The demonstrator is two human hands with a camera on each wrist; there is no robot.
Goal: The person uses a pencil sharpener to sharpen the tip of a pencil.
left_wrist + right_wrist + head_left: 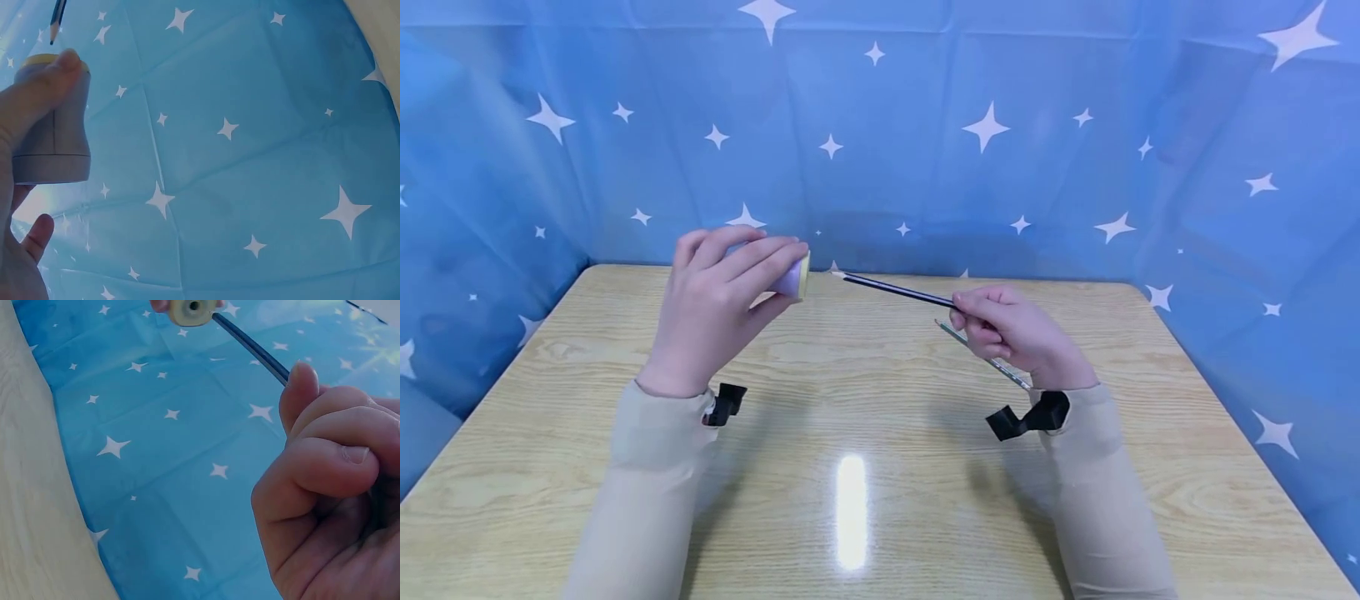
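My left hand (715, 304) holds a pencil sharpener (792, 280), lilac with a yellow end, above the far left part of the table. In the left wrist view the sharpener (59, 128) shows its flared base, with the thumb across its upper part. Its yellow face (180, 314) has a dark round hole in the right wrist view. My right hand (1018, 329) pinches a dark pencil (898, 290) between thumb and fingers, the other fingers curled. The pencil's sharpened tip points at the sharpener's yellow end, a small gap apart.
A green patterned pencil (1007, 373) lies on the wooden table (910, 517), partly beneath my right hand and wrist. A blue curtain (880, 183) with white stars stands around the table's back and sides. Black wrist mounts sit on both sleeves.
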